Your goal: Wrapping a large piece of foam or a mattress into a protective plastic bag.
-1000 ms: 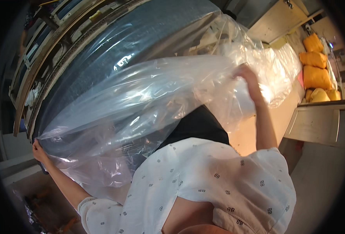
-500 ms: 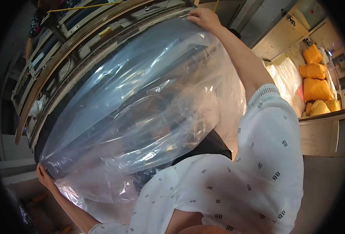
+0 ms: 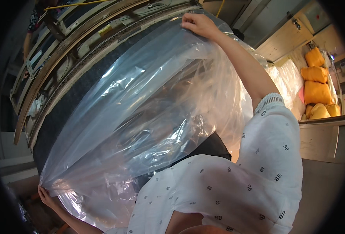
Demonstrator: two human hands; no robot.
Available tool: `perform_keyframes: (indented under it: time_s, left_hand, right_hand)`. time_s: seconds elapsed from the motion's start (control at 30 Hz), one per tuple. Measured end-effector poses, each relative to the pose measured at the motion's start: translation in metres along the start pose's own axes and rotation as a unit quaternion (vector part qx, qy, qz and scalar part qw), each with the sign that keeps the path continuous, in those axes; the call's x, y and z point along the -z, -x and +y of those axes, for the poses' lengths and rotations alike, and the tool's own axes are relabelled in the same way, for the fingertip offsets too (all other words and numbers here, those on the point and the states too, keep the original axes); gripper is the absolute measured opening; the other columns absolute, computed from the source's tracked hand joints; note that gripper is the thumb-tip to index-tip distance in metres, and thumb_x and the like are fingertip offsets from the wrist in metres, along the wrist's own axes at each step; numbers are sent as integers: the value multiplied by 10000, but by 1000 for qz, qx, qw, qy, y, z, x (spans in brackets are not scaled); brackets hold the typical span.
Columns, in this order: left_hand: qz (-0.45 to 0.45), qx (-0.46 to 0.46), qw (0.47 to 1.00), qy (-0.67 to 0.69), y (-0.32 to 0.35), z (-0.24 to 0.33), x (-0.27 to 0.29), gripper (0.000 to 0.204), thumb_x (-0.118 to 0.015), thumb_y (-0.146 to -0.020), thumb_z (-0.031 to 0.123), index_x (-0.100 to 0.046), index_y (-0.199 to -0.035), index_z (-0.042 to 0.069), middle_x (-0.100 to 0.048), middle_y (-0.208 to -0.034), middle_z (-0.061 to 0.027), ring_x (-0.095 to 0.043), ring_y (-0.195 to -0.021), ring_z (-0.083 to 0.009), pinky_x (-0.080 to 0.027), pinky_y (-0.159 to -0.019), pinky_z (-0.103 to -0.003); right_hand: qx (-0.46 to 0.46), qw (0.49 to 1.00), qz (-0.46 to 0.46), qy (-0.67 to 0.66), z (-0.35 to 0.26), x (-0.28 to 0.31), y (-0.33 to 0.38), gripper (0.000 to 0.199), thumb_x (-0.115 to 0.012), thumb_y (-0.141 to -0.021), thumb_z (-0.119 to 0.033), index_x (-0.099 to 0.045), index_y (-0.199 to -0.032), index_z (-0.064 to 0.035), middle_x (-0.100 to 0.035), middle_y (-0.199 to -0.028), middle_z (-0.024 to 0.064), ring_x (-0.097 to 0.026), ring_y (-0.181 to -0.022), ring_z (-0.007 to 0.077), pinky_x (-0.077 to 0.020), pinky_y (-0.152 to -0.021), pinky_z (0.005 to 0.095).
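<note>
**Clear plastic sheet (image 3: 141, 101) spread wide, not yet flat**

The sheet is drawn out over the dark tabletop (image 3: 59, 123), with its far edge pulled into a line between the two hands. At the near-left corner, film is pinched in the left hand (image 3: 45, 196), and folds are fanned out from that grip. At the far side, the edge is held under the bent fingers of the right hand (image 3: 199, 25).

The spreading can be judged well advanced, the flattening less so. A dark strip is left uncovered beside the wooden frame (image 3: 55, 58), and loose, crumpled film is gathered toward the white patterned shirt (image 3: 219, 187). Neither end has been released.
</note>
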State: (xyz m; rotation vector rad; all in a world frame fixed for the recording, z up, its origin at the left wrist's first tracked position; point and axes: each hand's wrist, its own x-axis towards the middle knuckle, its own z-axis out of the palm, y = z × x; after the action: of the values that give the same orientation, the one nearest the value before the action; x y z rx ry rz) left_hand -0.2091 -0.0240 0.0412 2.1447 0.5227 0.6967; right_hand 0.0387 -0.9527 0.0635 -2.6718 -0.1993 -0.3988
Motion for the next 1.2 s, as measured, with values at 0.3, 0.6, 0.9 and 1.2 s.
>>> perform_keyframes:
  time_s: [0.3,0.6,0.9,1.2]
  left_hand:
    - [60,36,997,10,65,52,-4,334,-565,-876,277,-569,-1146,80,-576,-1021,-5,-507,-846,-89,-389,-699,-218]
    - [126,148,978,77,144,25,32,364,-557,-873,324,-534,-1156,96,-518,-1181,-24,-465,-1083,-149,-403,-788,-305]
    - [217,-6,945,246,46,113,-5,397,-484,-905,305,-484,-1168,8,-514,-1137,-104,-484,-1036,-210,-391,-898,-329]
    - [130,-51,987,-78,-96,-11,-138,309,-607,-822,307,-659,-982,47,-647,-939,-53,-556,-875,-130,-405,-812,-243]
  right_hand:
    - [29,985,153,80,-3,-36,-21,192,-559,-797,-282,-625,-863,-114,-620,-860,70,-584,-848,282,-454,-697,401]
    - [11,994,106,3,-10,-38,-21,151,-565,-776,-246,-600,-851,-119,-607,-895,65,-579,-851,289,-449,-713,400]
    - [30,885,272,-376,-20,71,-76,81,-511,-821,-111,-556,-869,-65,-550,-723,11,-504,-676,74,-413,-591,219]
    - [-127,937,238,-220,66,-62,-62,152,-559,-825,-191,-621,-909,-80,-620,-791,28,-575,-718,141,-434,-667,265]
